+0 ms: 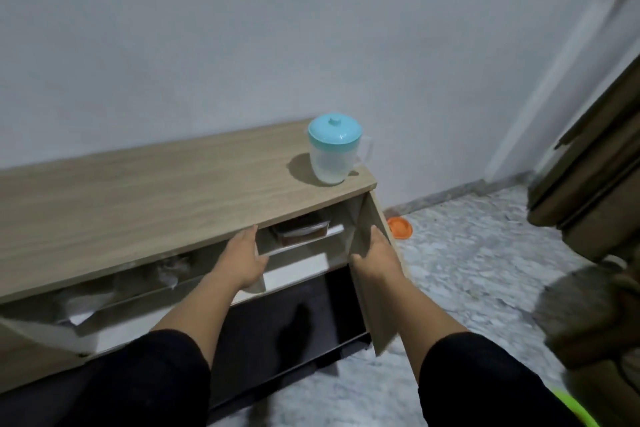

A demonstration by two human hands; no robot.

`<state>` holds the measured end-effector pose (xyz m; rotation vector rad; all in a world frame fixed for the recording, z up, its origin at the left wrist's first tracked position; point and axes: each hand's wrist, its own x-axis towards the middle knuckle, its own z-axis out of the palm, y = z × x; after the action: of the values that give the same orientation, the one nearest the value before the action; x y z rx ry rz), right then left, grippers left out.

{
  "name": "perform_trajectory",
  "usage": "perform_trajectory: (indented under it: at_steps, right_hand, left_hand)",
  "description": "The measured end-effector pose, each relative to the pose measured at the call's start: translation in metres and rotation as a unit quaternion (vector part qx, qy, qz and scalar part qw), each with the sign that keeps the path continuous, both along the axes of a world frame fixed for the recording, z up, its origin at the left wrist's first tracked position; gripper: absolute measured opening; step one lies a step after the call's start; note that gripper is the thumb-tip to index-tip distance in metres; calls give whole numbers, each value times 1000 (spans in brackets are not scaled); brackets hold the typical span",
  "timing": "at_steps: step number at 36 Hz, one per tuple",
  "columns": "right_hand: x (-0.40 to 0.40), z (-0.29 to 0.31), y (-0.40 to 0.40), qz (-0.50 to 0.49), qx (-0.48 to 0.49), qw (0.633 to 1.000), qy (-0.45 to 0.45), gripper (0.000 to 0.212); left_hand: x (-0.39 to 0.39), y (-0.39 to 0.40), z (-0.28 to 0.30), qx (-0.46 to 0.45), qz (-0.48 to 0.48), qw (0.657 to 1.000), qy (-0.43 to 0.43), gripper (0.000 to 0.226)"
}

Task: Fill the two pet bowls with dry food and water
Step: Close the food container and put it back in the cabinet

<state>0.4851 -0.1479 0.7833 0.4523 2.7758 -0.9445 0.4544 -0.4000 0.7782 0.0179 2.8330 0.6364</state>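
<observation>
We note a low light-wood cabinet (156, 198) against a pale grey wall (242, 28), standing on a speckled grey stone floor (467, 253). On its tabletop, at the right end, stands a translucent plastic jug with a turquoise lid (334, 149). An orange round bowl (400, 227) lies on the floor beside the cabinet's right side. Inside, on the upper shelf, sits a clear container of brown contents (303, 230). The left hand (244, 258) reaches towards that shelf, fingers extended, holding nothing. The right hand (375, 255) rests against the open cabinet door (375, 305), fingers straight.
</observation>
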Motion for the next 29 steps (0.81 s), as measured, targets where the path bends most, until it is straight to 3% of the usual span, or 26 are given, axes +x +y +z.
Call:
perform_trajectory:
  at_steps: [8,18,24,29]
  right_hand:
    - [19,15,25,-53,-23,998,9,64]
    - [8,-14,59,-61,-9,995,-79,62]
    - [-6,-33,70,-45,-3,989,-142,48]
    - [-10,-44,66,-61,-4,983,-175,58]
  left_hand:
    - [-12,-2,16,-42,-10,999,-6,77]
    - [-31,6,-5,-99,-14,993,-60,82]
    - [-54,3,-13,-123,-12,989,-75,78]
    - [-69,1,-22,-141,-23,984,-108,79]
